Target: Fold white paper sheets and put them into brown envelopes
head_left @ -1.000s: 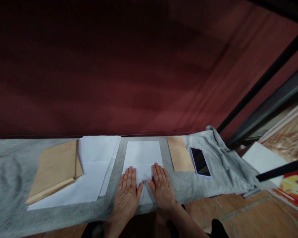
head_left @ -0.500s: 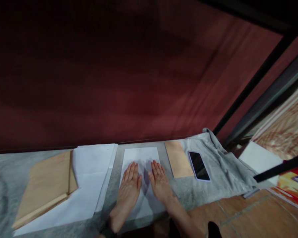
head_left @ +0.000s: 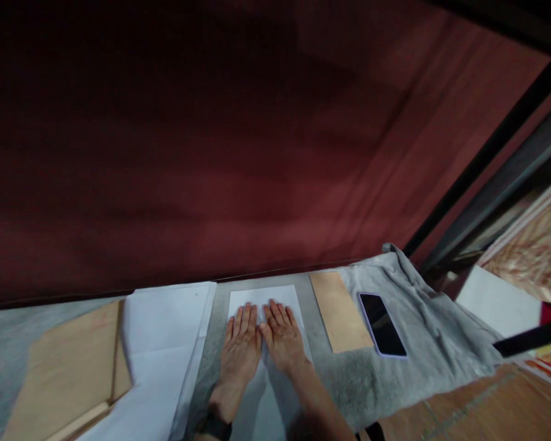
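A white sheet of paper (head_left: pixel 267 295) lies on the grey cloth in front of me. Palm down on its left part rests my left hand (head_left: pixel 241 343), fingers stretched out. My right hand (head_left: pixel 282 337) lies flat beside it on the same sheet, its thumb touching or nearly touching the left hand. Neither hand grips anything. Just right of the sheet is a tan rectangular card or envelope (head_left: pixel 342 312). To the left lies a stack of larger white sheets (head_left: pixel 165 331), partly under a brown paper envelope or folder (head_left: pixel 68 361).
A phone with a pale purple edge (head_left: pixel 382 324) lies right of the tan card. The grey cloth (head_left: pixel 427 331) wrinkles toward its right end. Behind rises a dark red panel (head_left: pixel 257 184). Black bars (head_left: pixel 487 153) and a tiled floor (head_left: pixel 468 404) are at the right.
My right hand has slid left across the sheet, closer to my left hand. The camera view has shifted slightly, so the surface sits lower in the picture.
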Demonstrator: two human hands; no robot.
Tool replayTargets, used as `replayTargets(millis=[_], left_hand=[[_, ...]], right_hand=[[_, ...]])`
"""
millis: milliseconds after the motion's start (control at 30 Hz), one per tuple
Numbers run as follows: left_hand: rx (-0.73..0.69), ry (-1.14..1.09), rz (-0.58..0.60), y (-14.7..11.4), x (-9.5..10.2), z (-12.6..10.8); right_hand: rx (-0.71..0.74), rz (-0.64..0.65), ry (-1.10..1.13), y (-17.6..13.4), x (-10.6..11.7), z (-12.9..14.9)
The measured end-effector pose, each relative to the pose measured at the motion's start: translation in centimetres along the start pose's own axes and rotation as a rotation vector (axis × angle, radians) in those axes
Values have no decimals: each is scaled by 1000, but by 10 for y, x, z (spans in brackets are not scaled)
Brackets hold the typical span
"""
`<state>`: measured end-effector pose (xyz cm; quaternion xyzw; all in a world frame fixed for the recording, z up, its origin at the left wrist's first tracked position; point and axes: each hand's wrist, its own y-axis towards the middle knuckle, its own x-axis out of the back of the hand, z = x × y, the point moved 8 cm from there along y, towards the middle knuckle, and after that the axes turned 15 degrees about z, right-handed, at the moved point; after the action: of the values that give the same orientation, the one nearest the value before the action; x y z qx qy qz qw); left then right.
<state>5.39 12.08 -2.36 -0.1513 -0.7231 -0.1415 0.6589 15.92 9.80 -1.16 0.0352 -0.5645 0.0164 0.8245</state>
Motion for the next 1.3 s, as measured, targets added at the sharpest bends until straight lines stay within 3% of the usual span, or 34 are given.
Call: replayTargets(millis=[167, 333, 500, 600, 700, 1167, 1300], left_hand=[[81, 0, -75, 0, 2, 26], [74, 8, -155, -2, 9, 30], [-13, -2, -213, -5, 14, 6], [-128, 28, -169, -7, 3, -17], [-139, 55, -127, -11, -7, -22], [-18, 1, -187, -33, 2, 26], [27, -19, -222, -43, 9, 30]], right_hand=[[-61, -57, -76, 10, 2, -20], [-146, -141, -96, 11, 8, -42], [-206, -174, -84, 8, 16, -47], [-61, -106, -67, 8, 11, -25], [38, -39, -55, 5, 3, -8], [-116, -127, -143, -21, 13, -54], [-130, -167, -130, -32, 16, -59]])
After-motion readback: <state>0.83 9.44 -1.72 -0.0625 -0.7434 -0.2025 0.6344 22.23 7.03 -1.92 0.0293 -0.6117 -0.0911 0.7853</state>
